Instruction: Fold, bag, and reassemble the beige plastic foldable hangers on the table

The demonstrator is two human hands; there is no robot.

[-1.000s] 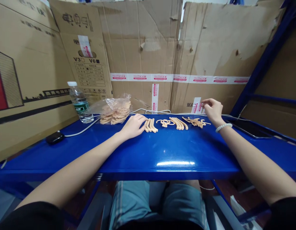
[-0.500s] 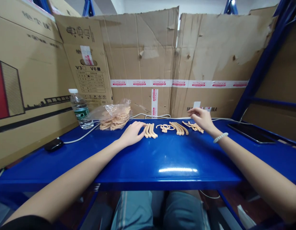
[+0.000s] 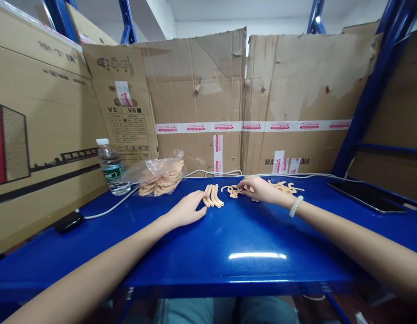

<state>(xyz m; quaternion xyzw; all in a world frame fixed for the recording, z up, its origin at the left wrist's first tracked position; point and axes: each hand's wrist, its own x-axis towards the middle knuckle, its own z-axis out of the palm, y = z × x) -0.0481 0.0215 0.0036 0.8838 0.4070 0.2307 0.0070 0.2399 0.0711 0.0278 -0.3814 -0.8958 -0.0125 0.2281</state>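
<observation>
Strips (image 3: 214,196) lay in a row at the parted fingertips of our left hand (image 3: 184,210) while our right hand (image 3: 262,189), whether gripping we couldn't tell, bent over curled pieces (image 3: 233,195) beside its fingertips, seemingly a picking step calling for a light pinch.

There is room to pass over the near tabletop (image 3: 242,238) between the forearms (image 3: 127,247); curved strips (image 3: 213,197), then cardboard panels (image 3: 198,105) block the back, a water bottle (image 3: 113,172) the left.

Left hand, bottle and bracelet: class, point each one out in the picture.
Left hand (image 3: 186,209), head view: back of the hand.
Bottle (image 3: 114,172), head view: its label.
Bracelet (image 3: 296,206), head view: its beads.
</observation>
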